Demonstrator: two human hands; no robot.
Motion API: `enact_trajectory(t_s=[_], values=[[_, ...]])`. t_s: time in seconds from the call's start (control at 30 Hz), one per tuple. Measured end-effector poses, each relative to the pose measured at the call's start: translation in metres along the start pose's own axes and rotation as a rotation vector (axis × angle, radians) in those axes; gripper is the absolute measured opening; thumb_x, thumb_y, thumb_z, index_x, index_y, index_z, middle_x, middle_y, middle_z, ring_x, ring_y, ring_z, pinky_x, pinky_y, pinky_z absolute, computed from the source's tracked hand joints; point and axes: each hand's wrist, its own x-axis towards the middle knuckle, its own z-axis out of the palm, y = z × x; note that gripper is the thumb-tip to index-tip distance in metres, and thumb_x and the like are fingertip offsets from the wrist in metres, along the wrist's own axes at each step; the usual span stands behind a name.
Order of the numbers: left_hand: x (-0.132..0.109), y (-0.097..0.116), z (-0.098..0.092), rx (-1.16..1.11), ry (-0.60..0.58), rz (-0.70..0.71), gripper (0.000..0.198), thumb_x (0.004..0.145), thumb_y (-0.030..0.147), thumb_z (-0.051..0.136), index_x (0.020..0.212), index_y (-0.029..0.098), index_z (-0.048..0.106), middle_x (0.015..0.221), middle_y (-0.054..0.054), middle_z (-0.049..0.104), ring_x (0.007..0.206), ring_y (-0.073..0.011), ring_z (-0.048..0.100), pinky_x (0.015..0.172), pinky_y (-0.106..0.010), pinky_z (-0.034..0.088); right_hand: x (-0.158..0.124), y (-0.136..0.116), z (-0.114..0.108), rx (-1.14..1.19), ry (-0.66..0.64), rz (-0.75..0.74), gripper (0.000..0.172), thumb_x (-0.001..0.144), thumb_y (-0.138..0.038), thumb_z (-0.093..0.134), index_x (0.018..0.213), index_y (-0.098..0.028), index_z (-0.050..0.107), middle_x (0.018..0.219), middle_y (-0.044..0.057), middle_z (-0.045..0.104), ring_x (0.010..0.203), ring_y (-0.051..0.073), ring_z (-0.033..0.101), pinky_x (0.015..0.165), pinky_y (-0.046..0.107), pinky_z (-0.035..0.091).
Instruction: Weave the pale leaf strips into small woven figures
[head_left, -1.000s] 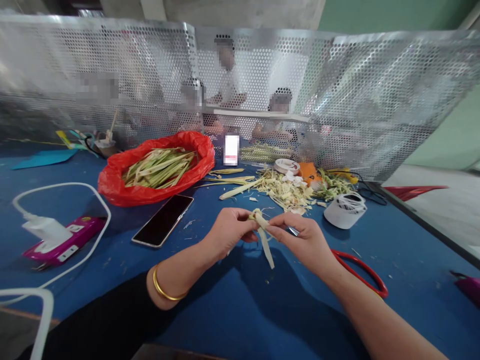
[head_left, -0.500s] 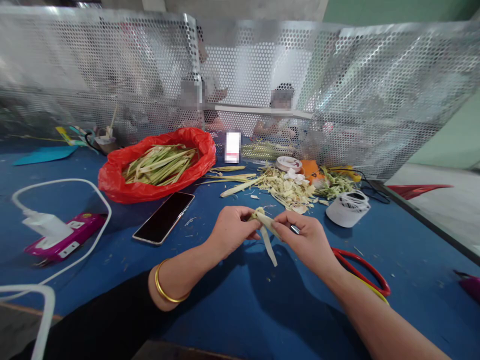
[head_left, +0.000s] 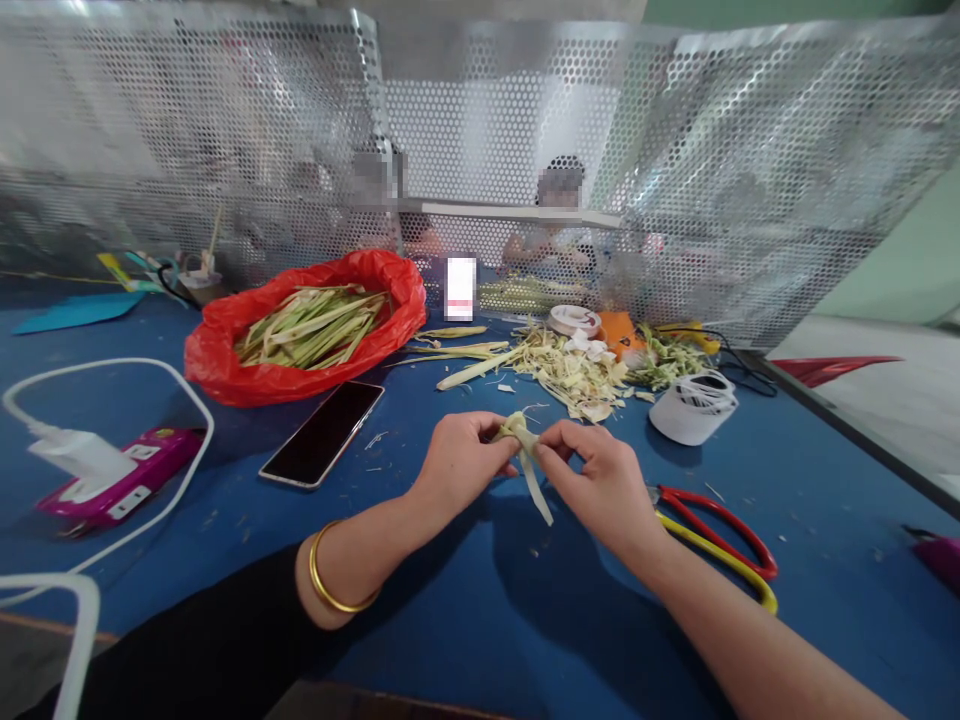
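Between both hands is a pale green strip of plant leaf (head_left: 535, 492), folded or knotted at its top, with one flat end hanging down. My left hand (head_left: 466, 452), with a gold bangle at the wrist, pinches the folded part between thumb and fingers. My right hand (head_left: 592, 470) is closed on the strip's right side, its thumb and forefinger close to the fold. Scissors (head_left: 724, 535) with red and yellow handles lie by my right wrist, their blades mostly hidden behind it.
A red plastic bag (head_left: 300, 385) of long leaves stands left, with a phone (head_left: 324, 435) before it. Leaf scraps (head_left: 574, 375), a tape roll (head_left: 575, 320) and a white cup-like holder (head_left: 691, 412) lie ahead. A purple power strip (head_left: 124, 480) sits left. A perforated metal screen (head_left: 495, 120) bounds the back.
My right hand has shifted slightly left, closer to the fold in the strip. More of the scissors now shows beside my right wrist. The view has moved slightly.
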Motion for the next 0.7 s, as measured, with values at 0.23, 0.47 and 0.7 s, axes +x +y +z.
enact_trajectory(t_s=[0.23,0.47,0.7], values=[[-0.0019,-0.003,0.0074,-0.12,0.035,-0.069,0.007,0.072,0.016,0.066,0.077,0.015,0.071,0.059,0.002,0.065,0.054,-0.0124,0.063,0.054,-0.022,0.052,-0.0036,-0.0026,0.007,-0.02,0.034,0.005,0.018,0.084,-0.023,0.055,0.067,-0.023,0.062,0.058,-0.003,0.064,0.061,0.016,0.058,0.064,0.027,0.038],[-0.0036,-0.0059,0.0076,-0.005,0.046,0.018,0.009,0.073,0.02,0.065,0.078,0.017,0.072,0.062,0.002,0.065,0.057,-0.0135,0.065,0.056,-0.022,0.052,-0.0045,-0.0011,0.0071,-0.025,0.039,-0.042,0.026,0.091,-0.033,0.055,0.069,-0.023,0.064,0.061,-0.001,0.066,0.059,0.015,0.057,0.068,0.03,0.038],[-0.0028,-0.0076,0.0085,-0.034,0.041,0.027,0.012,0.072,0.021,0.067,0.083,0.017,0.07,0.07,0.0,0.069,0.06,-0.0145,0.066,0.057,-0.024,0.054,-0.0041,0.0013,0.01,-0.068,0.107,0.045,0.018,0.086,-0.034,0.06,0.072,-0.023,0.062,0.058,-0.002,0.064,0.059,0.016,0.056,0.063,0.028,0.037]])
